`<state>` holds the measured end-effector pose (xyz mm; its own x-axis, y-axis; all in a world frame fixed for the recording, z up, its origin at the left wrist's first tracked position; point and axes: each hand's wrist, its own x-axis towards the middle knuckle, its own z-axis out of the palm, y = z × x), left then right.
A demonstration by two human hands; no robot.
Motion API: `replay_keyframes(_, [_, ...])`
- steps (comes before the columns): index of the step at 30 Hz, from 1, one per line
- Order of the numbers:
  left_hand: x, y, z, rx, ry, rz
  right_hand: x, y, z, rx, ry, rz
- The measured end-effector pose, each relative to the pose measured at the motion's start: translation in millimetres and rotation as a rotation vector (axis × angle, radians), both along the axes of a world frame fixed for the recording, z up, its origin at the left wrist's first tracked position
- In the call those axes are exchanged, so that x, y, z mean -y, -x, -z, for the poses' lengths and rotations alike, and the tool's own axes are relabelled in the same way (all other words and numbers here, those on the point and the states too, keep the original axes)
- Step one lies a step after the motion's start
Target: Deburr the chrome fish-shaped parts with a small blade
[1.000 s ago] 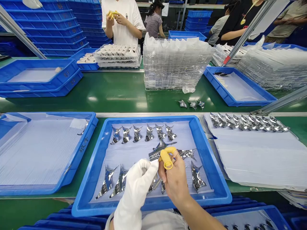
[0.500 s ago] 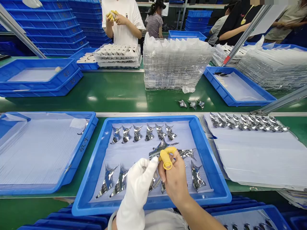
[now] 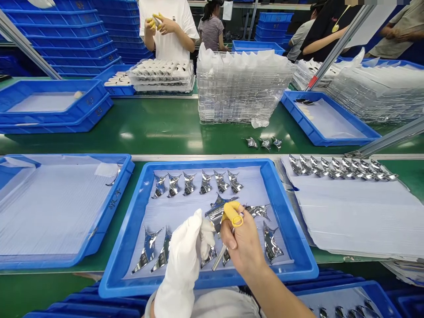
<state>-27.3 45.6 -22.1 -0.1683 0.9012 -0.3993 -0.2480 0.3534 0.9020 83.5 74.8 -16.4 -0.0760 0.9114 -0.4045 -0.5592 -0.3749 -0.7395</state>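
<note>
Gripping a slim grey rod (image 3: 218,260), the right hand (image 3: 245,243) works over a blue tray (image 3: 293,207), its bare fingers closed narrowly and yellow covers (image 3: 231,211) on some of them. A shiny metal piece (image 3: 215,214) lies against those covers, above the middle of the tray. The left hand (image 3: 182,256), in a white glove, is just beside it with its fingers drawn together; whether they hold anything, I cannot tell.

Inside the tray, on white lining (image 3: 175,207), six small shiny pieces (image 3: 189,183) form a row along the far side. Larger shiny pieces (image 3: 145,251) lie nearer, some partly hidden by the hands, and one more lies just right of the covered fingers.

To the left is a second tray (image 3: 106,221) lined with white sheets, a curved piece (image 3: 114,176) at its far right corner. To the right, a packed row of shiny parts (image 3: 341,168) lies on a paper stack (image 3: 354,212). Three small metal parts (image 3: 264,143) rest on the green tabletop (image 3: 155,128) beyond.
</note>
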Motion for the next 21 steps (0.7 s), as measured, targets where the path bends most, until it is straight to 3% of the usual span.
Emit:
replay_keyframes(7, [-7.7,9.5,7.5,0.03,-0.051,-0.101,1.9,0.2,-0.7,-0.038,-0.006,-0.059])
replay_keyframes(12, [-9.0,24.6,7.5,-0.242,-0.192,-0.075,7.9,-3.3,3.1,0.055,-0.087,-0.097])
replay_keyframes(15, [-10.2,35.1,5.2,-0.245,-0.235,-0.024,13.6,-8.6,5.5,0.16,-0.167,-0.168])
replay_keyframes(18, [-12.5,42.8,2.0,-0.221,-0.265,0.086,20.1,-15.4,8.4,0.345,-0.309,-0.286])
replay_keyframes(21, [-15.9,45.5,-1.6,-0.288,-0.336,0.054,25.4,-23.8,13.2,0.638,-0.618,-0.338])
